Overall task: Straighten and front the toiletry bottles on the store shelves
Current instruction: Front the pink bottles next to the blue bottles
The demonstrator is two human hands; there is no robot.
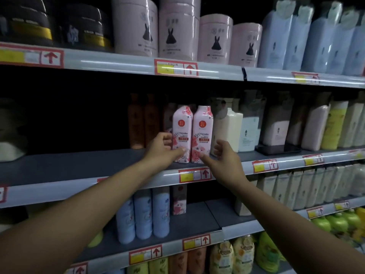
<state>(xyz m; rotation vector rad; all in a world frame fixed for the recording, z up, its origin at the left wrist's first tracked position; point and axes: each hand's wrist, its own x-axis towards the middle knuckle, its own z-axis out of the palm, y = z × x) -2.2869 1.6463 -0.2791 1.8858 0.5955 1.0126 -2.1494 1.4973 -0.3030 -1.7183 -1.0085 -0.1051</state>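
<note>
Two pink floral bottles stand upright side by side at the front of the middle shelf [83, 171]. My left hand [162, 148] grips the left pink bottle [182, 123] low down, thumb across its front and fingers curled round its left side. My right hand [224, 155] is beside the right pink bottle [203, 125], with the thumb tip touching its lower front and the other fingers loosely curled at its right side, holding nothing. More pink bottles stand behind in the dark.
Brown bottles [144, 119] stand to the left behind the pink pair, a cream bottle [229, 127] and white, pink and yellow ones to the right. Pink tubs [177, 30] fill the upper shelf. Blue bottles [143, 216] sit on the shelf below.
</note>
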